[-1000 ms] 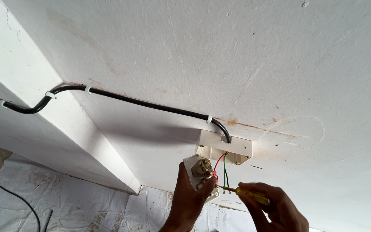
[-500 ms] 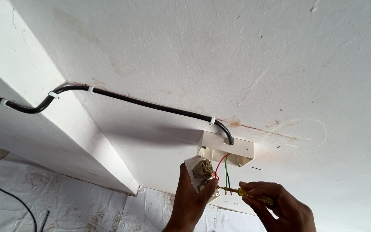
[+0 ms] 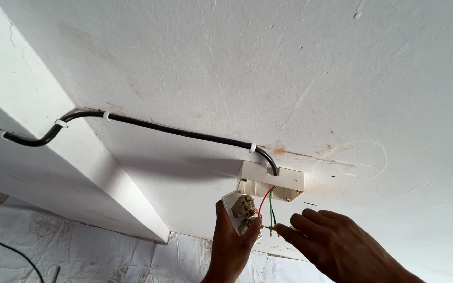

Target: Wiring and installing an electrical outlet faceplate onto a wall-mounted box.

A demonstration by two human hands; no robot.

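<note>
A white surface-mount box is fixed to the white ceiling. Red and green wires hang from it down to a white socket faceplate turned back-side out. My left hand grips that faceplate from below. My right hand holds a yellow-handled screwdriver; its thin tip points left and meets the back of the faceplate near the wire ends. Most of the handle is hidden inside my fingers.
A black cable, pinned with white clips, runs along the ceiling, bends over a white beam at the left and enters the box. A white wall with rough patches lies below. A thin dark wire hangs at lower left.
The view has shifted slightly, so box and hands sit a little higher. My right hand has closed further over the screwdriver handle and edged toward the faceplate. The left hand keeps its grip.
</note>
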